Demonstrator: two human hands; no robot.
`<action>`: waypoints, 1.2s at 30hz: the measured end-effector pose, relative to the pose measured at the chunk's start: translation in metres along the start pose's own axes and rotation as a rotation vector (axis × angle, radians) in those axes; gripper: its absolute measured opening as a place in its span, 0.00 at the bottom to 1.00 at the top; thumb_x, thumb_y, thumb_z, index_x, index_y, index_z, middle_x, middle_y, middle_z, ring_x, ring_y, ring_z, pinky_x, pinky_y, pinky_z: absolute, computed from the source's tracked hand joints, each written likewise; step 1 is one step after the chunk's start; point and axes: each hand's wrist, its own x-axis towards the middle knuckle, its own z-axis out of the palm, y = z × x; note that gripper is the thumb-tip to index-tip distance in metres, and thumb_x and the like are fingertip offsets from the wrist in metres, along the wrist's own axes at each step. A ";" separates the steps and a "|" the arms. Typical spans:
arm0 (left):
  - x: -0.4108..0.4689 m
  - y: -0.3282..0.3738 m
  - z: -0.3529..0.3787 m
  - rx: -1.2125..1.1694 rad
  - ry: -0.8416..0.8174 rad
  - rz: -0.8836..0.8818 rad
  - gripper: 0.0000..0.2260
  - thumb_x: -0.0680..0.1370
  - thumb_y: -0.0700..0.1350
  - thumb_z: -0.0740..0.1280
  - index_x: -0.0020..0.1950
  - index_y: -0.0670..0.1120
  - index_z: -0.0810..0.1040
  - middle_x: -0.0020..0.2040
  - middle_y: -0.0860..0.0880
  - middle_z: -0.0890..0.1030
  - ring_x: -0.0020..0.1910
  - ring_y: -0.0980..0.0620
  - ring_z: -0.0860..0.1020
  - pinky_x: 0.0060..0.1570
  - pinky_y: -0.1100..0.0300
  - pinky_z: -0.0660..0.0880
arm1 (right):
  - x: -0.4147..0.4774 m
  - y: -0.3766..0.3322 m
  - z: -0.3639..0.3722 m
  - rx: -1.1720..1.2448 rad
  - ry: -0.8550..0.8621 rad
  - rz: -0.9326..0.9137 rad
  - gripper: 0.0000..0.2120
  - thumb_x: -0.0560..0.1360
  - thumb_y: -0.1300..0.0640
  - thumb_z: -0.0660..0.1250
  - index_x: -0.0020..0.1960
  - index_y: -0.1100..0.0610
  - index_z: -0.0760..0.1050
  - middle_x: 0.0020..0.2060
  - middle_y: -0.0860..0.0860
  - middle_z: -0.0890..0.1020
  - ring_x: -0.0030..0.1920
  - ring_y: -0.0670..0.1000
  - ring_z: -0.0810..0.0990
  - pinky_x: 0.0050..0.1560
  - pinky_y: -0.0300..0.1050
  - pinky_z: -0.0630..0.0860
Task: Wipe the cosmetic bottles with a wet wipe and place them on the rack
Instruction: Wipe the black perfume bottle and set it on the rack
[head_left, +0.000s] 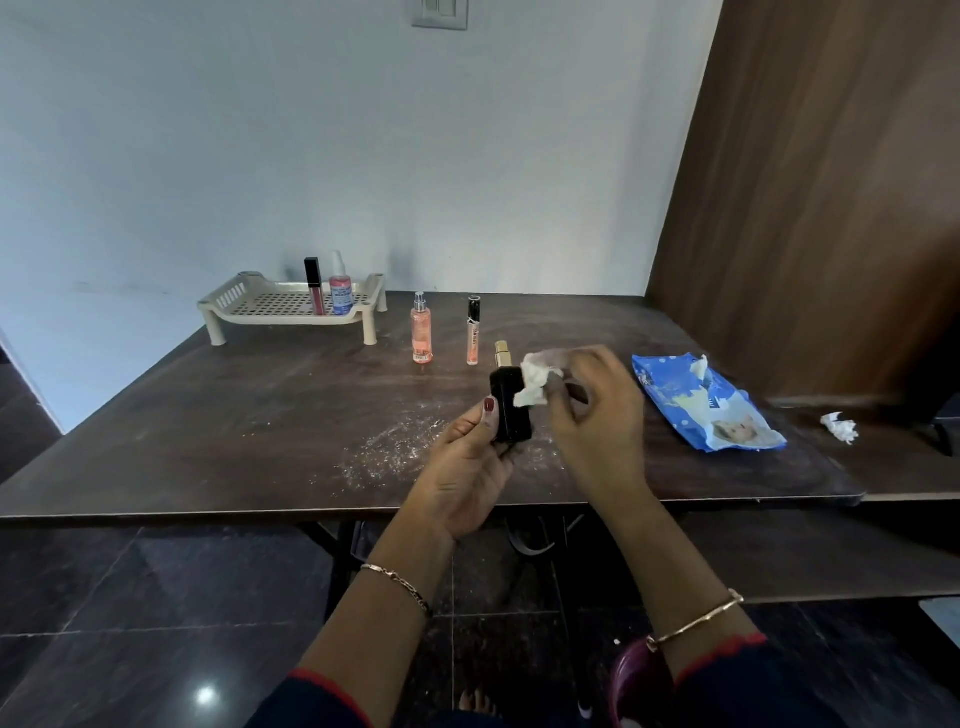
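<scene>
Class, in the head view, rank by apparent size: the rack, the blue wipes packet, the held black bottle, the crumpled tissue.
1-2. rack and blue wipes packet: look alike, rack farther off, so unranked.
3. black bottle, nearest the camera.
4. crumpled tissue.

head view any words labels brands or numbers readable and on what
No text can be read.
Blue plastic wet wipe pack: printing and a picture, lettering too blurred.
Small clear spray bottle with blue label on the beige plastic rack: label too small.
Clear lip gloss tube with black cap: vertical lettering, too blurred.
Peach spray bottle: print near its base, too small.
Black rectangular bottle in the left hand: no text shows.
</scene>
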 end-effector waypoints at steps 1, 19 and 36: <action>-0.001 -0.002 0.001 0.004 -0.029 0.001 0.12 0.77 0.43 0.60 0.54 0.40 0.79 0.49 0.45 0.82 0.48 0.52 0.80 0.52 0.60 0.76 | 0.000 -0.004 0.003 -0.034 -0.040 -0.040 0.09 0.71 0.69 0.66 0.46 0.58 0.80 0.43 0.46 0.77 0.43 0.42 0.74 0.45 0.28 0.67; -0.004 -0.009 -0.014 0.464 -0.007 0.164 0.17 0.75 0.42 0.66 0.63 0.39 0.76 0.51 0.43 0.81 0.48 0.50 0.79 0.49 0.57 0.77 | 0.004 0.000 0.005 -0.380 -0.245 -0.364 0.07 0.73 0.63 0.65 0.48 0.61 0.79 0.45 0.54 0.79 0.45 0.55 0.78 0.33 0.48 0.76; -0.006 -0.002 -0.022 0.909 0.047 0.242 0.10 0.78 0.39 0.65 0.56 0.52 0.78 0.48 0.50 0.82 0.44 0.56 0.79 0.47 0.59 0.79 | 0.037 0.008 -0.014 0.223 -0.766 0.521 0.10 0.78 0.64 0.61 0.50 0.58 0.81 0.40 0.55 0.81 0.39 0.51 0.75 0.39 0.42 0.70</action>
